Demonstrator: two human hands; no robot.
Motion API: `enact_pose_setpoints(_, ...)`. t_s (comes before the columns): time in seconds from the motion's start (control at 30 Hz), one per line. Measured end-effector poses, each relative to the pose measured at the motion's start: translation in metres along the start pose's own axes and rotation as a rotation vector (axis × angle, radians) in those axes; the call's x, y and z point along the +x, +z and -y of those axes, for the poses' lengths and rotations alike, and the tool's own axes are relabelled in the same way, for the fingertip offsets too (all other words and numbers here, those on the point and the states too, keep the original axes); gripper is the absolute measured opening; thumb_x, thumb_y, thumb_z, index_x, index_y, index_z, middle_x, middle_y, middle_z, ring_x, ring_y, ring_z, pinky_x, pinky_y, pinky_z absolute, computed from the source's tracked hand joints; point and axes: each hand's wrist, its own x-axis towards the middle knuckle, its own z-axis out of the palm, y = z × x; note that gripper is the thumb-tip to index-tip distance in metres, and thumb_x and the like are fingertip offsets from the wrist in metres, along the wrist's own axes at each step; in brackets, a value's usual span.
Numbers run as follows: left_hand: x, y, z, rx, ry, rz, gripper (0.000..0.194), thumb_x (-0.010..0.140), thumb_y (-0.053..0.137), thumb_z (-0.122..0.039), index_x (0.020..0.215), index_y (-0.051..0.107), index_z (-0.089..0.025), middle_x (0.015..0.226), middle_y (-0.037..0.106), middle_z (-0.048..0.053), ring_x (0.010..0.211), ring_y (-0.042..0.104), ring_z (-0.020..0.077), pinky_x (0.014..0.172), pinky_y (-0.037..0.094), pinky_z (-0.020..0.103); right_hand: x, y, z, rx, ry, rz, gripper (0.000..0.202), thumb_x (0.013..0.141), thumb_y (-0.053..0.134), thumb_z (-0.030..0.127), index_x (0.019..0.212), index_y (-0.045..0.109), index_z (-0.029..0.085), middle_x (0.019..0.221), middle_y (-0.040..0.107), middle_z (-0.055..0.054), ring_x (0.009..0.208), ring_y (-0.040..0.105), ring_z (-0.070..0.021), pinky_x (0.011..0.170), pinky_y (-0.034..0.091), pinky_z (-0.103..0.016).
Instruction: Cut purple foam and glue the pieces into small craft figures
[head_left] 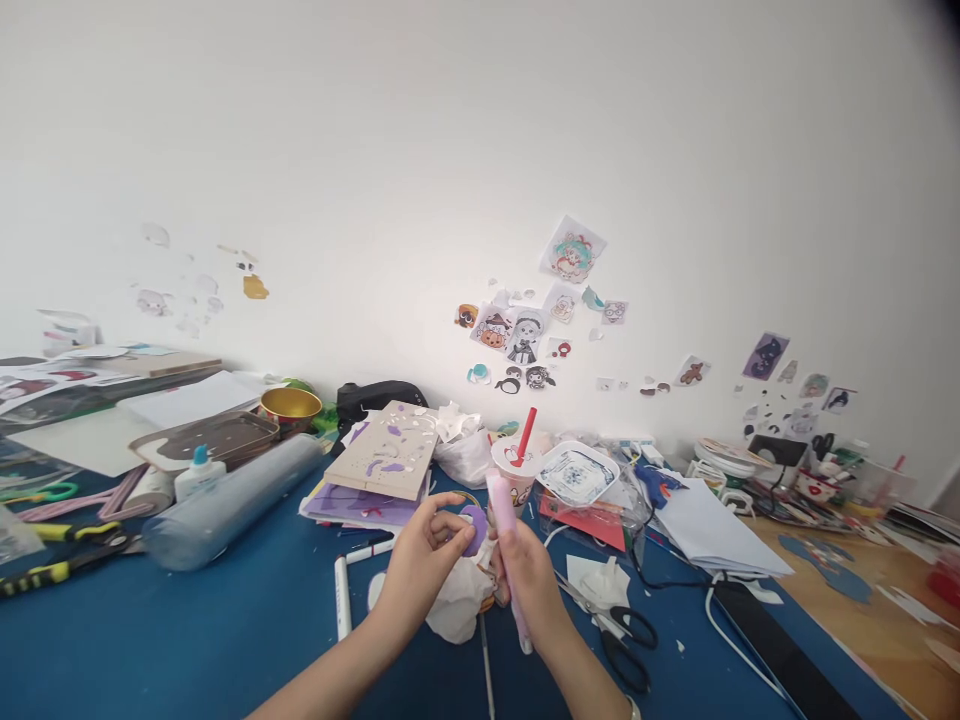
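My left hand (427, 555) is closed, its thumb and fingers pinching a round purple piece (474, 530). Close by on the right, my right hand (536, 580) grips a long pale-pink stick-shaped thing (506, 515) that stands nearly upright; its exact kind I cannot make out. Below and between the hands is a crumpled white piece (456, 600), partly hidden by the fingers. Just behind them stands a lidded drink cup (517, 460) with a red straw. Scissors with black handles (626, 645) lie right of my right hand.
A speckled board (386, 450) rests on purple sheets behind my left hand. Leftward are a clear plastic roll (232, 505), a glue bottle (199, 475) and pliers (67, 565). A white marker (343, 598) lies nearby. To the right are white papers (712, 530) and a black phone-like slab (784, 650).
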Motion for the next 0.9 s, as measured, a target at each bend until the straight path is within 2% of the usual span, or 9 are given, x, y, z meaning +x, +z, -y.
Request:
enact_pose_setpoints(0.1, 0.007, -0.013, -0.008, 0.137, 0.012, 0.053, 0.031, 0.067, 0.061, -0.03, 0.094, 0.054, -0.016, 0.061, 0.06, -0.002, 0.06, 0.057, 0.0143, 0.06, 0.046, 0.026, 0.002, -0.006, 0.003, 0.034, 0.03, -0.033, 0.056, 0.074, 0.041, 0.07, 0.083, 0.05, 0.016, 0.048, 0.042, 0.008, 0.031, 0.033, -0.0039, 0.033, 0.025, -0.017)
enact_pose_setpoints(0.2, 0.018, -0.04, -0.025, 0.301, -0.023, 0.16, 0.034, 0.066, 0.06, -0.031, 0.095, 0.057, -0.015, 0.065, 0.061, -0.001, 0.061, 0.06, 0.0163, 0.061, 0.049, 0.029, 0.003, -0.011, 0.006, 0.047, 0.027, -0.083, 0.057, 0.074, 0.04, 0.07, 0.085, 0.051, 0.015, 0.05, 0.044, 0.008, 0.033, 0.035, -0.0037, 0.035, 0.027, -0.018)
enact_pose_setpoints(0.27, 0.023, -0.059, -0.039, 0.45, -0.04, 0.15, 0.029, 0.065, 0.059, -0.032, 0.089, 0.061, -0.016, 0.074, 0.064, 0.001, 0.063, 0.061, 0.0167, 0.06, 0.049, 0.029, 0.004, -0.013, 0.006, 0.052, 0.028, -0.1, 0.057, 0.073, 0.041, 0.071, 0.084, 0.051, 0.015, 0.05, 0.044, 0.008, 0.032, 0.036, -0.004, 0.035, 0.027, -0.018)
enact_pose_setpoints(0.33, 0.024, -0.075, -0.05, 0.579, -0.05, 0.122, 0.024, 0.066, 0.057, -0.03, 0.085, 0.061, -0.016, 0.075, 0.064, 0.002, 0.065, 0.061, 0.017, 0.06, 0.048, 0.027, 0.004, -0.014, 0.005, 0.045, 0.039, -0.102, 0.057, 0.072, 0.042, 0.071, 0.084, 0.05, 0.016, 0.05, 0.044, 0.008, 0.032, 0.036, -0.0043, 0.034, 0.026, -0.018)
enact_pose_setpoints(0.43, 0.022, -0.089, -0.057, 0.743, -0.095, 0.26, 0.023, 0.062, 0.054, -0.024, 0.083, 0.061, -0.018, 0.066, 0.062, -0.001, 0.06, 0.058, 0.0161, 0.054, 0.044, 0.025, 0.003, -0.014, 0.006, 0.02, 0.055, -0.088, 0.058, 0.072, 0.041, 0.072, 0.083, 0.05, 0.016, 0.05, 0.044, 0.008, 0.032, 0.037, -0.0047, 0.035, 0.027, -0.019)
enact_pose_setpoints(0.53, 0.019, -0.097, -0.053, 0.899, -0.178, 0.431, 0.017, 0.057, 0.051, -0.018, 0.07, 0.062, -0.019, 0.059, 0.059, -0.002, 0.057, 0.054, 0.0154, 0.049, 0.038, 0.023, 0.001, -0.013, 0.008, 0.008, 0.049, -0.078, 0.057, 0.072, 0.041, 0.072, 0.083, 0.05, 0.017, 0.05, 0.044, 0.008, 0.034, 0.037, -0.0052, 0.036, 0.027, -0.019)
enact_pose_setpoints(0.6, 0.02, -0.103, -0.048, 1.01, -0.235, 0.505, 0.016, 0.054, 0.048, -0.014, 0.063, 0.06, -0.019, 0.058, 0.058, -0.002, 0.057, 0.053, 0.0154, 0.048, 0.037, 0.022, 0.0, -0.013, 0.009, 0.004, 0.046, -0.076, 0.056, 0.073, 0.042, 0.071, 0.083, 0.05, 0.017, 0.052, 0.044, 0.007, 0.035, 0.037, -0.0052, 0.037, 0.028, -0.019)
enact_pose_setpoints(0.73, 0.026, -0.114, -0.036, 1.182, -0.332, 0.541, 0.018, 0.048, 0.045, -0.011, 0.06, 0.057, -0.017, 0.059, 0.057, 0.001, 0.054, 0.053, 0.0172, 0.043, 0.035, 0.023, 0.002, -0.015, 0.004, -0.006, 0.058, -0.05, 0.056, 0.073, 0.042, 0.071, 0.085, 0.05, 0.016, 0.051, 0.045, 0.007, 0.034, 0.037, -0.0051, 0.036, 0.028, -0.019)
enact_pose_setpoints(0.9, 0.033, -0.111, -0.024, 1.151, -0.338, 0.607, 0.025, 0.051, 0.046, -0.012, 0.071, 0.061, -0.017, 0.063, 0.06, 0.001, 0.059, 0.057, 0.0173, 0.045, 0.039, 0.022, 0.003, -0.013, 0.004, -0.035, 0.049, -0.041, 0.056, 0.073, 0.042, 0.071, 0.083, 0.05, 0.016, 0.05, 0.045, 0.008, 0.032, 0.035, -0.0048, 0.036, 0.028, -0.019)
